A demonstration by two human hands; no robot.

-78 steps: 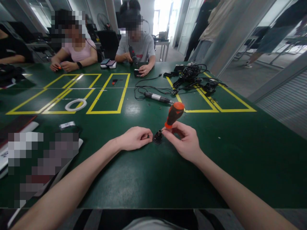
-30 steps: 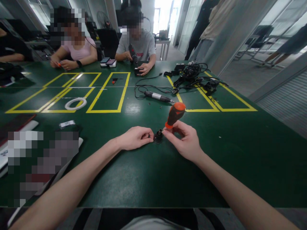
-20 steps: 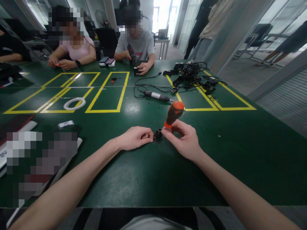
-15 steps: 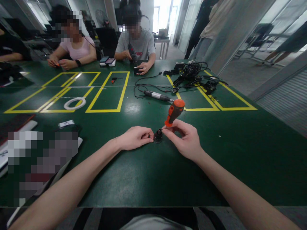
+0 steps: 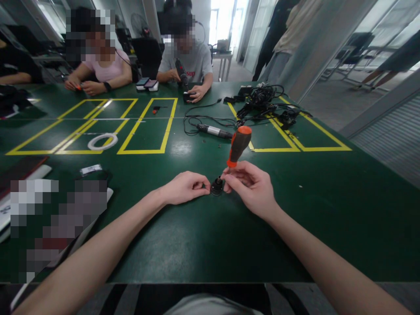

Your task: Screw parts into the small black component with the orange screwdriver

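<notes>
A small black round part (image 5: 217, 187) stands on the green table (image 5: 183, 227) between my two hands. At its left side my left hand (image 5: 188, 188) has its fingers curled together, the fingertips at the part's edge. My right hand (image 5: 251, 188) pinches the shaft of an orange and dark grey screwdriver (image 5: 239, 146). The handle points up and leans a little to the right, and the shaft's low end is near the top of the black part, mostly hidden by my fingers.
Beyond my hands lie a grey and black electric screwdriver (image 5: 214, 131) with its cord, and a tangle of black cables (image 5: 262, 100). A white ring (image 5: 103, 141) lies left. Across the table, a person (image 5: 185, 57) holds a black tool.
The orange screwdriver's handle has risen slightly in the picture and turned. Fingers of my right hand have shifted around its shaft. My left hand and the black part look nearly unmoved.
</notes>
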